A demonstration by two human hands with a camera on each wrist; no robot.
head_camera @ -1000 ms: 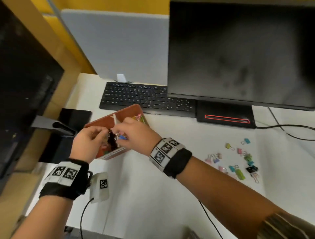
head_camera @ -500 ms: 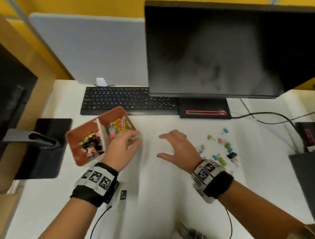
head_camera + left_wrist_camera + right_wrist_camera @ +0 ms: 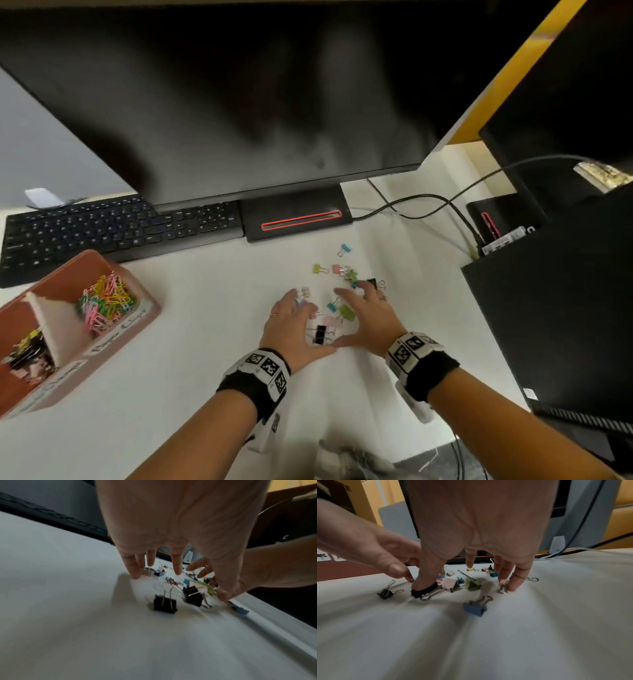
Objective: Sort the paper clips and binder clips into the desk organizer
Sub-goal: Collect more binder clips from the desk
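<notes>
Your two hands bracket the scattered binder clips (image 3: 337,301) on the white surface (image 3: 205,342): the left hand (image 3: 291,325) on one flank, the right hand (image 3: 370,320) on the other, thumbs nearly meeting at the near edge of the pile. Both grips are spread, fingers straight with tips down on the surface, holding nothing.

The black binder clip (image 3: 320,334) lies in the gap just ahead of your thumbs, a little closer to the left one. A few strays, among them a blue clip (image 3: 345,248), sit beyond your fingertips, outside the bracket.

The desk organizer (image 3: 85,363) stands well off to the outer side of your left grip, so any gathered load probably travels that way, with the left hand nearer.
</notes>
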